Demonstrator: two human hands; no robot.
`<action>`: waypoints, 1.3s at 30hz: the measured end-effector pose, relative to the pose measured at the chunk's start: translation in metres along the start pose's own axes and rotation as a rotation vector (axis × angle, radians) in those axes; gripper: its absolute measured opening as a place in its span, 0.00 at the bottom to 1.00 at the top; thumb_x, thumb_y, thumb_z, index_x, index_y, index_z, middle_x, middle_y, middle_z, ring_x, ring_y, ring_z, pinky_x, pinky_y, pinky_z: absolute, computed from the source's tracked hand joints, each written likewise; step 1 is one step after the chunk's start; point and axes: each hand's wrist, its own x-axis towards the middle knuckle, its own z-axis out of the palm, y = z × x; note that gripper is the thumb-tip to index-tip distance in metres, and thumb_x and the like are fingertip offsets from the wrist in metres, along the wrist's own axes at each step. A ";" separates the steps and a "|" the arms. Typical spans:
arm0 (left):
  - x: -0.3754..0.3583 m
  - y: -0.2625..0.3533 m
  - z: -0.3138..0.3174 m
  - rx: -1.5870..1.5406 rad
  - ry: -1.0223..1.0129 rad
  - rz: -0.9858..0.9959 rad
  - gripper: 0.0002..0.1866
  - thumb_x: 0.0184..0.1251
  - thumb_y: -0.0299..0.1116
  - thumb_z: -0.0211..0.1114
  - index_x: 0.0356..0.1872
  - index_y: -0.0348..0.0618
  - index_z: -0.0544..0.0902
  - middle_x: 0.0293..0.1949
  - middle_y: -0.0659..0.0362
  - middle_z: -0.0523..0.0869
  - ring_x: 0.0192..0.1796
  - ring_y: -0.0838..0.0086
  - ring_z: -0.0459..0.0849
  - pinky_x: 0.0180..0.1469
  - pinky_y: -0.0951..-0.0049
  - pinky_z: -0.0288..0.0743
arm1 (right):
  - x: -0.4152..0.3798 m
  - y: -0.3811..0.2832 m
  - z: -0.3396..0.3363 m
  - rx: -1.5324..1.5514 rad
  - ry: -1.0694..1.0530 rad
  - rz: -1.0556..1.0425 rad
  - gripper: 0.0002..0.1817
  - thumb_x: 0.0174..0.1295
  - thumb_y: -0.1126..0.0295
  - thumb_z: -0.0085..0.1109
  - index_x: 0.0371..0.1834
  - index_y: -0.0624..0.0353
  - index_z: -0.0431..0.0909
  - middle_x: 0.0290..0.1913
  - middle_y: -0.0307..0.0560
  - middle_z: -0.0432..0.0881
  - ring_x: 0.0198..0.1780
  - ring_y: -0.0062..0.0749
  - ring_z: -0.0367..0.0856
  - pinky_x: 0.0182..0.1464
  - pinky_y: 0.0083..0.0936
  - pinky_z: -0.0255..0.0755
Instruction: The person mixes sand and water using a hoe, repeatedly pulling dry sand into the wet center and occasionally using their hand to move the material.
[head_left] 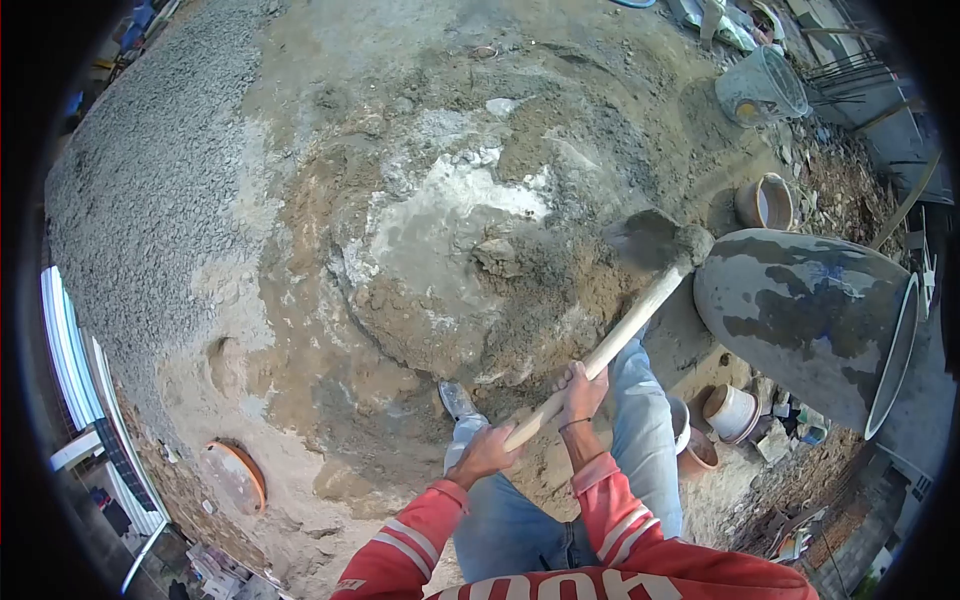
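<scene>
My left hand (pixel 484 451) is wrapped round the lower end of the wooden handle of a hoe (pixel 640 312). Farther up the same handle, my right hand (pixel 582 391) grips it with closed fingers. The handle slants up to the right, where the mud-caked metal head (pixel 648 240) hangs over the right side of a mound, slightly blurred. That mound (pixel 440 310) is wet-looking brown and grey sandy material, with a patch of whitish powder (pixel 470 190) across its top. My shoe (pixel 458 399) stands at the mound's near edge.
A large mud-splashed barrel (pixel 800 310) lies on its side at right, close to the hoe head. Buckets (pixel 765 202) and a clear tub (pixel 762 88) stand beyond it; pots (pixel 730 412) sit near my right leg. Gravel (pixel 160 190) spreads at left, with an orange-rimmed round container (pixel 237 476) below.
</scene>
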 end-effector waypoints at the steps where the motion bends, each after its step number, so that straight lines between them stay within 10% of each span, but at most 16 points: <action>1: 0.004 0.026 0.012 0.004 0.033 -0.030 0.14 0.58 0.42 0.61 0.34 0.41 0.78 0.26 0.45 0.82 0.33 0.46 0.81 0.36 0.52 0.73 | 0.007 -0.022 -0.008 -0.073 -0.012 -0.017 0.09 0.60 0.80 0.50 0.42 0.58 0.64 0.21 0.39 0.70 0.16 0.23 0.69 0.16 0.22 0.66; 9: 0.190 0.215 0.088 -0.235 0.080 -0.248 0.18 0.60 0.43 0.62 0.35 0.34 0.77 0.30 0.38 0.81 0.35 0.43 0.80 0.38 0.53 0.73 | 0.272 -0.115 -0.048 -0.629 -0.058 -0.121 0.12 0.55 0.77 0.57 0.42 0.62 0.67 0.22 0.42 0.73 0.18 0.25 0.74 0.16 0.23 0.69; 16: 0.442 0.353 0.065 -1.299 -0.026 -0.212 0.05 0.61 0.27 0.60 0.31 0.43 0.72 0.17 0.64 0.69 0.16 0.80 0.68 0.17 0.77 0.61 | 0.422 -0.319 0.032 -0.650 -0.311 -0.166 0.18 0.53 0.72 0.61 0.43 0.67 0.65 0.23 0.53 0.77 0.19 0.35 0.79 0.19 0.31 0.75; 18: 0.504 0.364 0.045 -1.398 0.006 -0.148 0.03 0.61 0.26 0.56 0.29 0.41 0.72 0.17 0.62 0.71 0.16 0.78 0.69 0.17 0.75 0.62 | 0.510 -0.291 0.028 -1.215 -0.290 -0.672 0.20 0.55 0.70 0.59 0.45 0.68 0.64 0.22 0.50 0.79 0.18 0.34 0.79 0.17 0.31 0.75; 20: 0.553 0.361 0.034 -1.407 0.084 -0.183 0.04 0.61 0.25 0.55 0.27 0.41 0.72 0.17 0.62 0.72 0.16 0.76 0.70 0.17 0.74 0.63 | 0.495 -0.330 0.079 -0.892 -0.425 -0.176 0.15 0.56 0.69 0.57 0.39 0.71 0.70 0.22 0.51 0.80 0.17 0.34 0.79 0.19 0.33 0.76; 22: 0.577 0.346 0.022 -1.418 0.136 -0.233 0.05 0.60 0.25 0.55 0.25 0.41 0.73 0.17 0.62 0.73 0.16 0.75 0.71 0.17 0.73 0.64 | 0.524 -0.325 0.115 -1.187 -0.454 -0.094 0.11 0.55 0.70 0.54 0.27 0.70 0.76 0.20 0.49 0.81 0.17 0.35 0.80 0.20 0.34 0.76; 30: 0.497 0.266 -0.004 -1.163 0.402 -0.570 0.06 0.59 0.27 0.57 0.24 0.37 0.75 0.18 0.61 0.76 0.17 0.75 0.75 0.18 0.72 0.69 | 0.462 -0.194 0.141 -0.940 -0.688 0.281 0.08 0.51 0.73 0.52 0.20 0.66 0.76 0.19 0.51 0.79 0.19 0.35 0.79 0.21 0.34 0.75; 39: 0.303 0.293 -0.044 -1.272 0.414 -0.468 0.04 0.60 0.25 0.58 0.32 0.37 0.71 0.19 0.64 0.70 0.16 0.80 0.68 0.17 0.75 0.65 | 0.283 -0.197 0.132 -0.440 -0.674 0.529 0.08 0.59 0.72 0.56 0.30 0.66 0.70 0.20 0.42 0.74 0.18 0.29 0.73 0.19 0.29 0.72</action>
